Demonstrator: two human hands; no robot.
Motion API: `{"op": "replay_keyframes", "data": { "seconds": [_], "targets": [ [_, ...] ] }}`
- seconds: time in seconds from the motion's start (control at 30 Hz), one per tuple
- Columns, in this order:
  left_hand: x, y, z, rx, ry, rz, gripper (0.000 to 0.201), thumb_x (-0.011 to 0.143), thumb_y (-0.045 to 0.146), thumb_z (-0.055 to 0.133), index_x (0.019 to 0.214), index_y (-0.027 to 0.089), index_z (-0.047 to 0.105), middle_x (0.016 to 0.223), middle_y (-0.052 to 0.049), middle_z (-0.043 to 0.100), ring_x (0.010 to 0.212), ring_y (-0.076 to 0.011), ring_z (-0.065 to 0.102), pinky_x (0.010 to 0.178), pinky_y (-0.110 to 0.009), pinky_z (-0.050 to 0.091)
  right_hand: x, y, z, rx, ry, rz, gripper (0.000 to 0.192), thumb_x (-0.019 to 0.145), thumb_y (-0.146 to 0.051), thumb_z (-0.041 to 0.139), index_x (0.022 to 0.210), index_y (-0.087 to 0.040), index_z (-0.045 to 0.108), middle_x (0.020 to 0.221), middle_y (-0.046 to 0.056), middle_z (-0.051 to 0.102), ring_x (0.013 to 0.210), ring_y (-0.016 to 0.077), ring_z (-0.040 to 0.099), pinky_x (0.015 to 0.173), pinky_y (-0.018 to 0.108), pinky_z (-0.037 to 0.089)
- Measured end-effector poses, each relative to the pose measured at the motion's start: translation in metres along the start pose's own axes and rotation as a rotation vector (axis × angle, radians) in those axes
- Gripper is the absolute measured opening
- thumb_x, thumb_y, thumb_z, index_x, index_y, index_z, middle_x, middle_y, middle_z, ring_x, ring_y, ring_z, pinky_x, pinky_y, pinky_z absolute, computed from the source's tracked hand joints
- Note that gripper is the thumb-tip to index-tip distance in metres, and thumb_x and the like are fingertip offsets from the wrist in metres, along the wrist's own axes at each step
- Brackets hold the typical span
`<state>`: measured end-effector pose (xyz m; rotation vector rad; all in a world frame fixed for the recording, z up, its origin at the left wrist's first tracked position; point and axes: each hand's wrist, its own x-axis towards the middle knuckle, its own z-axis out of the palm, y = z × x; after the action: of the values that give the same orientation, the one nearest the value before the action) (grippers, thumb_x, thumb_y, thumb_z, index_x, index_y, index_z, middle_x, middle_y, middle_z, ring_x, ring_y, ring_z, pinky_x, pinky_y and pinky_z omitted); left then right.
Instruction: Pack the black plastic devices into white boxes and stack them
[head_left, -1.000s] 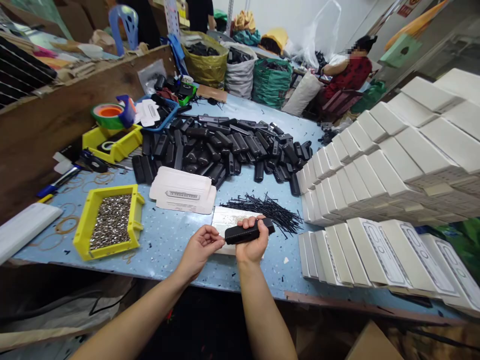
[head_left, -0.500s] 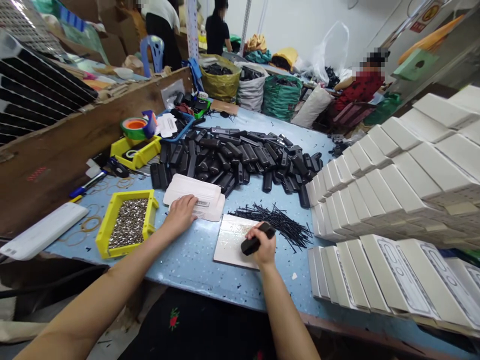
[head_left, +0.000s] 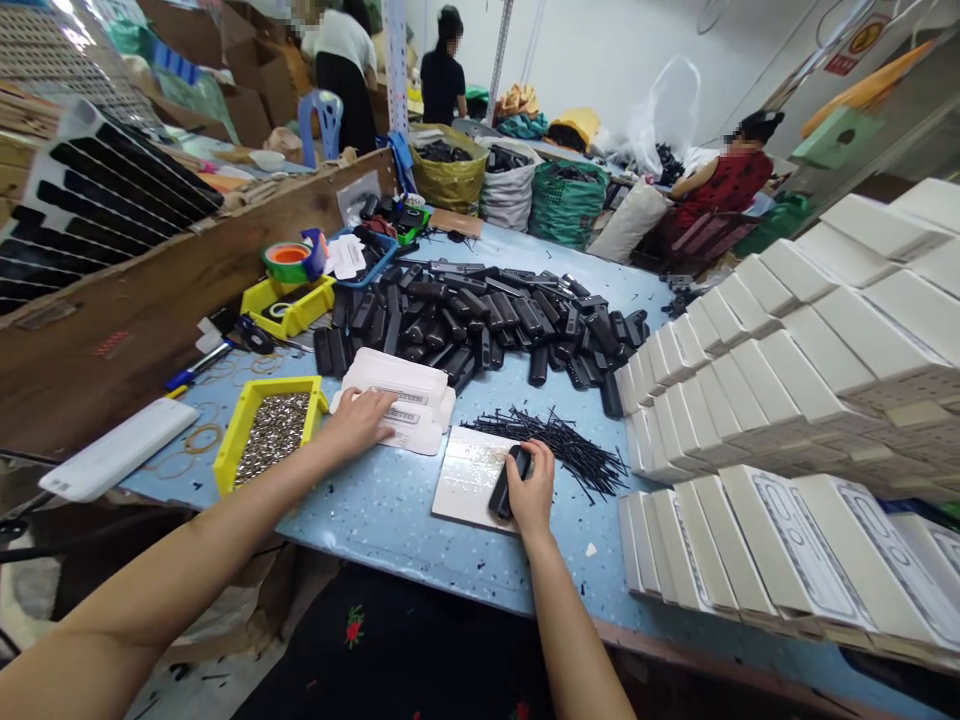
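My left hand lies with its fingers stretched out on a stack of white cut-out cards bearing barcode strips. In my right hand is a black plastic housing, gripped along its side. This housing stands over the right part of a pale flat board, on which small shiny bits are scattered. Whether the housing touches the board I cannot tell. Behind and right of the board lies a heap of thin black sticks. A large pile of similar black housings spreads beyond both hands.
Left of me stands a yellow bin of small metal parts, near a long white case. Another yellow bin and tape rolls sit farther back. White boxes are stacked high on the right. Several people work in the background.
My right hand has turned the black housing from lying slantwise to more upright on the board. My left hand stays on the cards, where two barcode strips now show. The view has shifted slightly.
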<state>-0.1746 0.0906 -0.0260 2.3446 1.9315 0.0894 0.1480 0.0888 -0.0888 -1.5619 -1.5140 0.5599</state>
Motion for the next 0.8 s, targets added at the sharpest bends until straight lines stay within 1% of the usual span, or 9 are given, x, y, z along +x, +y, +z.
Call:
{"op": "replay_keyframes", "data": {
  "seconds": [0.1, 0.27, 0.37, 0.43, 0.5, 0.6, 0.67, 0.73, 0.8],
  "targets": [
    [-0.006, 0.0, 0.005, -0.025, -0.045, 0.061, 0.052, 0.076, 0.027, 0.067, 0.124, 0.015, 0.049, 0.133, -0.018, 0.053, 0.125, -0.033, 0.046, 0.102, -0.046, 0.027, 0.0, 0.0, 0.0, 0.016, 0.014, -0.006, 0.034, 0.082, -0.041, 0.054, 0.101, -0.013, 0.059, 0.119, 0.01, 0.051, 0.117, 0.0146, 0.045, 0.108, 0.033, 0.035],
    [0.004, 0.0, 0.007, -0.06, -0.094, 0.104, 0.06, 0.066, 0.019, 0.075, 0.12, 0.016, 0.05, 0.13, -0.017, 0.054, 0.124, -0.0329, 0.046, 0.103, -0.046, 0.028, -0.001, 0.001, 0.0, 0.033, 0.024, -0.021, 0.034, 0.081, -0.041, 0.054, 0.098, -0.012, 0.058, 0.116, 0.01, 0.052, 0.114, 0.0137, 0.046, 0.107, 0.032, 0.036],
    [0.012, 0.0, -0.001, -0.091, -0.096, 0.094, 0.065, 0.061, 0.016, 0.076, 0.12, 0.015, 0.05, 0.127, -0.018, 0.056, 0.121, -0.0343, 0.049, 0.102, -0.047, 0.03, 0.0, 0.002, 0.001, 0.042, 0.029, -0.009, 0.034, 0.081, -0.042, 0.054, 0.098, -0.012, 0.058, 0.116, 0.01, 0.052, 0.114, 0.014, 0.046, 0.108, 0.033, 0.036],
    [0.012, 0.002, -0.015, -0.122, -0.116, 0.083, 0.053, 0.063, 0.016, 0.074, 0.112, 0.015, 0.055, 0.112, -0.016, 0.064, 0.109, -0.0337, 0.056, 0.096, -0.046, 0.037, 0.001, 0.001, -0.002, 0.048, 0.027, 0.006, 0.035, 0.08, -0.042, 0.054, 0.098, -0.012, 0.058, 0.115, 0.01, 0.052, 0.114, 0.0146, 0.046, 0.108, 0.035, 0.036],
    [0.004, 0.009, -0.033, -0.159, -0.145, 0.089, 0.03, 0.072, 0.02, 0.066, 0.101, 0.017, 0.06, 0.095, -0.011, 0.068, 0.092, -0.0295, 0.063, 0.087, -0.041, 0.044, -0.002, -0.008, -0.007, 0.06, 0.069, 0.007, 0.035, 0.08, -0.042, 0.055, 0.098, -0.012, 0.058, 0.115, 0.011, 0.052, 0.113, 0.0154, 0.046, 0.108, 0.037, 0.037],
    [-0.023, 0.035, -0.059, -0.531, -0.16, 0.137, 0.023, 0.086, 0.03, 0.054, 0.103, 0.021, 0.066, 0.096, -0.008, 0.071, 0.09, -0.0245, 0.065, 0.082, -0.034, 0.049, -0.016, -0.042, -0.016, 0.11, 0.115, -0.146, 0.031, 0.085, -0.038, 0.053, 0.102, -0.014, 0.059, 0.111, 0.011, 0.053, 0.11, 0.0147, 0.048, 0.104, 0.036, 0.04],
    [-0.043, 0.06, -0.065, -0.943, -0.149, 0.14, 0.026, 0.082, 0.036, 0.06, 0.102, 0.024, 0.07, 0.097, -0.006, 0.072, 0.093, -0.0242, 0.066, 0.082, -0.032, 0.052, -0.028, -0.074, -0.02, 0.114, -0.009, -0.371, 0.033, 0.087, -0.034, 0.052, 0.114, -0.018, 0.059, 0.115, 0.01, 0.052, 0.115, 0.015, 0.048, 0.104, 0.035, 0.042],
    [-0.06, 0.085, -0.057, -1.237, -0.149, 0.081, 0.025, 0.074, 0.038, 0.069, 0.094, 0.023, 0.073, 0.089, -0.005, 0.073, 0.09, -0.0254, 0.067, 0.079, -0.033, 0.053, -0.037, -0.103, -0.022, 0.054, -0.178, -0.574, 0.043, 0.086, -0.033, 0.055, 0.129, -0.025, 0.054, 0.127, 0.009, 0.047, 0.125, 0.0171, 0.042, 0.109, 0.037, 0.038],
    [-0.071, 0.103, -0.039, -1.417, -0.182, -0.007, 0.027, 0.073, 0.04, 0.068, 0.092, 0.021, 0.073, 0.089, -0.006, 0.072, 0.088, -0.0258, 0.067, 0.079, -0.035, 0.053, -0.043, -0.121, -0.023, -0.017, -0.269, -0.684, 0.048, 0.086, -0.035, 0.058, 0.133, -0.029, 0.052, 0.133, 0.007, 0.043, 0.131, 0.0188, 0.037, 0.113, 0.038, 0.035]
  ]
}}
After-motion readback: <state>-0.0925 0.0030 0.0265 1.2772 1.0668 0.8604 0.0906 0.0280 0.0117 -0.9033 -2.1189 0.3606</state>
